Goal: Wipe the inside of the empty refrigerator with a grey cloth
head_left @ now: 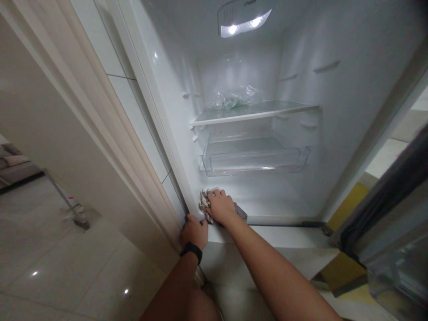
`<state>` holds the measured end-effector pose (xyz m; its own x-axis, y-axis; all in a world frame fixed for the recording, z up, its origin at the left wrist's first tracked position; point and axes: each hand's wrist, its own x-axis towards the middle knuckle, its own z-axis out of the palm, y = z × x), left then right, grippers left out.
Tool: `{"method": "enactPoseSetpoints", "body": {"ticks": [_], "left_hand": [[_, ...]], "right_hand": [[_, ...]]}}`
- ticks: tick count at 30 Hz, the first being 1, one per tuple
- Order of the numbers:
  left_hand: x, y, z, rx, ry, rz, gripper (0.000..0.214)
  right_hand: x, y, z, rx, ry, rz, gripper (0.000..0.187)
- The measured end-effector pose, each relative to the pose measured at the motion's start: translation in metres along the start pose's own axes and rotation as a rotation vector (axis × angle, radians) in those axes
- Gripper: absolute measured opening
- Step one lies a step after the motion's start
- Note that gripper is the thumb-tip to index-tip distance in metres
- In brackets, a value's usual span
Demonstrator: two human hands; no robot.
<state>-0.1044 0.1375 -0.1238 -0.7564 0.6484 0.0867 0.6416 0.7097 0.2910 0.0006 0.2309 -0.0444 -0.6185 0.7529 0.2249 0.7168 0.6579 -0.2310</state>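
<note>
My right hand (220, 206) is closed on a crumpled, patterned grey and cream cloth (240, 213). It presses the cloth against the floor of an open refrigerator (274, 191), in the front left corner by the side wall. Part of the cloth is hidden under the palm. Just to the left, my left hand (195, 232), with a black band on its wrist, grips the refrigerator's front left edge (179, 194). Its fingers curl around that edge, and some of them are out of sight.
Above my hands hangs a clear plastic drawer (254, 162). A glass shelf (284, 107) over it carries crumpled clear plastic bags (234, 97). The refrigerator's open door (394, 240) stands at the right. A pale door frame (110, 147) runs along the left.
</note>
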Motion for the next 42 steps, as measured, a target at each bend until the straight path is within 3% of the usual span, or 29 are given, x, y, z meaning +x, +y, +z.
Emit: {"method": "enactPoseSetpoints", "body": {"ticks": [8, 12, 16, 21, 29, 35, 38, 42], "left_hand": [[0.000, 0.002, -0.001, 0.027, 0.011, -0.013, 0.032], [0.000, 0.002, -0.001, 0.031, 0.011, -0.012, 0.033], [0.001, 0.001, 0.003, 0.025, 0.013, -0.017, 0.033], [0.003, -0.001, 0.006, 0.013, 0.013, -0.012, 0.032], [0.001, 0.000, 0.001, -0.008, -0.017, -0.014, 0.036], [0.002, -0.002, -0.004, -0.041, -0.055, 0.013, 0.032], [0.001, -0.003, -0.006, -0.040, -0.059, 0.009, 0.031], [-0.001, 0.000, -0.006, -0.019, -0.048, -0.001, 0.035]], "right_hand": [[0.050, 0.010, 0.014, 0.073, 0.019, 0.162, 0.044], [0.072, 0.021, 0.016, 0.063, -0.001, 0.153, 0.044], [0.076, 0.023, 0.014, 0.031, -0.029, 0.126, 0.044], [0.060, 0.016, 0.008, 0.010, -0.025, 0.060, 0.041], [0.013, 0.011, -0.006, -0.011, -0.005, -0.171, 0.039], [-0.020, 0.011, -0.020, -0.032, -0.080, -0.354, 0.037], [-0.033, 0.020, -0.026, -0.029, -0.095, -0.389, 0.035], [-0.046, 0.052, -0.035, -0.045, -0.078, -0.305, 0.036]]}}
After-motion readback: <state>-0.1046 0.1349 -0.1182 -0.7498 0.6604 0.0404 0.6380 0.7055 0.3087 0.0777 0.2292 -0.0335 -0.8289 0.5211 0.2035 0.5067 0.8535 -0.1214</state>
